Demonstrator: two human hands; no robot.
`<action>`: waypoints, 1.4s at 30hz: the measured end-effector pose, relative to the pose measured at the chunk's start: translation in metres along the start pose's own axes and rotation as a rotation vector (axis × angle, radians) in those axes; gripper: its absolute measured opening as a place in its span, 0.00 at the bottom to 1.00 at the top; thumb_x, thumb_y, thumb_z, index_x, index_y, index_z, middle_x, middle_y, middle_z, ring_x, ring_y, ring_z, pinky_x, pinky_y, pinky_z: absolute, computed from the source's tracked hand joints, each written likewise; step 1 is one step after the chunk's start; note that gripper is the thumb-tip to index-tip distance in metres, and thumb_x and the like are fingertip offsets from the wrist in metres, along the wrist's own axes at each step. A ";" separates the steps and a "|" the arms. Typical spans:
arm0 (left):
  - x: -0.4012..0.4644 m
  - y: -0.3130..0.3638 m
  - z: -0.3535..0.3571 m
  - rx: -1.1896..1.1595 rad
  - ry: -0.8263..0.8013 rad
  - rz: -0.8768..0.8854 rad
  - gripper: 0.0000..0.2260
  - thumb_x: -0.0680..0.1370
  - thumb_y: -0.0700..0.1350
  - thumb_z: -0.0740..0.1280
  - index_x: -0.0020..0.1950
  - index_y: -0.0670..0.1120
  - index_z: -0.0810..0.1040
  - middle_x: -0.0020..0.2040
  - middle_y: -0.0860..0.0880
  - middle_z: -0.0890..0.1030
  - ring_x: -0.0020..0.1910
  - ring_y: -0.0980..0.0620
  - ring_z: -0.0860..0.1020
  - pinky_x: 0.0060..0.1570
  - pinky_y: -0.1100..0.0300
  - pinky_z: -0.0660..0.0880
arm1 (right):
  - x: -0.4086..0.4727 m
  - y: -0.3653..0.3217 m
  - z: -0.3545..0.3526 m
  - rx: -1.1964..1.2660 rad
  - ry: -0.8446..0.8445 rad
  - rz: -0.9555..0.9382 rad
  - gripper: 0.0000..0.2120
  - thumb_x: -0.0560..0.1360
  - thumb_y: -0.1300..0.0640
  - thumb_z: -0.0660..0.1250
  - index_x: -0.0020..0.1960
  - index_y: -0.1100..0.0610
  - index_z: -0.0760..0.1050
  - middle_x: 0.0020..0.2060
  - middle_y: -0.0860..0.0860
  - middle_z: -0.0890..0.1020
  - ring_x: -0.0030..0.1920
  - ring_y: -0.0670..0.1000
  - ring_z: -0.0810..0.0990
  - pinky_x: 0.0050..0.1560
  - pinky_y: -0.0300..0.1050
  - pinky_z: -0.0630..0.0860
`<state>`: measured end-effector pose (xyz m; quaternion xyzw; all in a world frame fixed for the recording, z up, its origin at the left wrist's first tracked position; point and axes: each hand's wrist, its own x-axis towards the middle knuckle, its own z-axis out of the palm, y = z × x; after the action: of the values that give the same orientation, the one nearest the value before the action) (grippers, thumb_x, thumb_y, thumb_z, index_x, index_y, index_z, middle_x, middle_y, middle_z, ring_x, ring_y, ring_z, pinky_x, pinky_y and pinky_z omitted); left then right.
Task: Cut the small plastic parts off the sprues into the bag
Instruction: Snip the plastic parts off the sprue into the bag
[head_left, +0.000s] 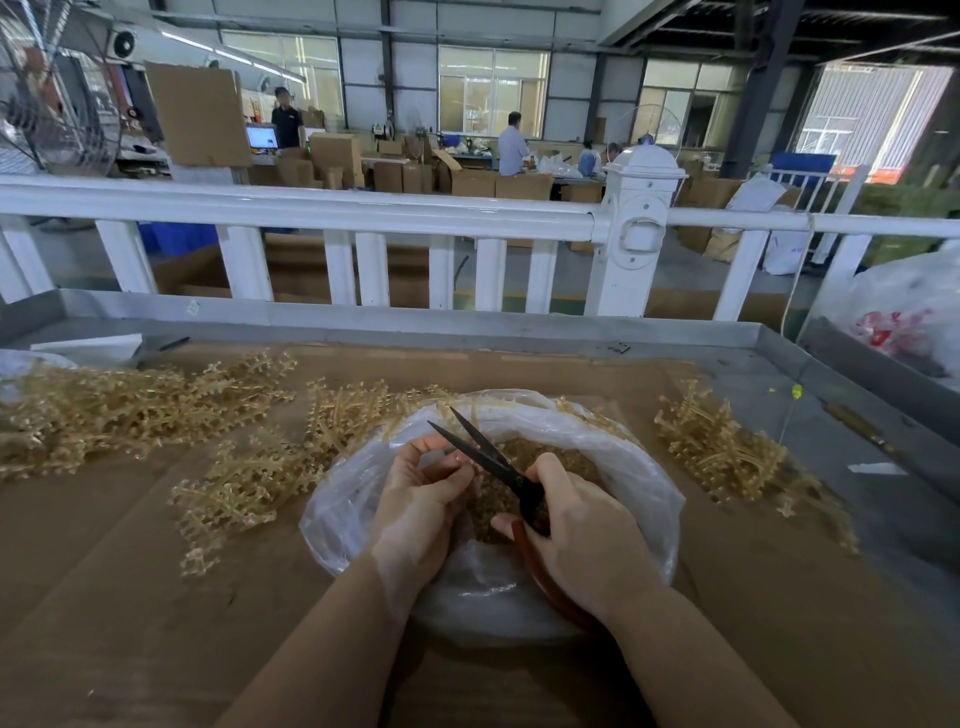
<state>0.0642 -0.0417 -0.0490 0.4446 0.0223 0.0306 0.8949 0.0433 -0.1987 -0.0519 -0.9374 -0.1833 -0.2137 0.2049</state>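
Holding the scissors (491, 457) with blades apart in our right hand (587, 535) at lower centre, left hand (421, 493) pinching a sprue we can barely see over the bag (639, 467); fingertips risk getting nicked

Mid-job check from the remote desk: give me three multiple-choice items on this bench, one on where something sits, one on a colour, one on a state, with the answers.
1. Where do the scissors work?
A. over the open bag
B. over the left sprue pile
C. beside the fence

2. What colour are the scissor handles?
A. blue
B. reddish brown
C. white

3. How do the scissor blades stand?
A. closed flat
B. parted
C. hidden in the bag

Answers: 1 A, the blades rise above the bag's mouth between the left hand and the right hand. 2 B, a reddish brown loop curves below the right hand. 3 B, the two dark tips spread apart.
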 end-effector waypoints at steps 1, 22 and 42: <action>0.000 0.000 0.000 -0.010 0.001 -0.002 0.14 0.75 0.23 0.58 0.45 0.42 0.73 0.40 0.43 0.80 0.40 0.49 0.82 0.43 0.57 0.81 | 0.001 0.000 0.000 0.003 -0.013 0.006 0.19 0.73 0.35 0.62 0.55 0.47 0.66 0.44 0.44 0.78 0.44 0.44 0.77 0.43 0.34 0.70; 0.011 -0.012 -0.005 0.057 0.027 0.029 0.15 0.75 0.24 0.59 0.48 0.43 0.73 0.44 0.43 0.75 0.50 0.45 0.77 0.54 0.53 0.77 | -0.005 -0.005 -0.002 0.046 0.080 0.009 0.20 0.71 0.39 0.68 0.54 0.52 0.73 0.44 0.46 0.80 0.45 0.46 0.78 0.45 0.38 0.74; 0.007 -0.011 -0.004 0.108 0.029 0.034 0.14 0.75 0.24 0.60 0.49 0.43 0.71 0.40 0.45 0.77 0.46 0.46 0.78 0.52 0.53 0.77 | -0.006 -0.004 0.000 0.073 0.072 -0.005 0.20 0.71 0.37 0.65 0.52 0.51 0.71 0.41 0.45 0.80 0.40 0.45 0.78 0.40 0.38 0.76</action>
<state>0.0714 -0.0448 -0.0599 0.4920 0.0293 0.0507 0.8686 0.0367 -0.1972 -0.0540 -0.9205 -0.1859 -0.2412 0.2448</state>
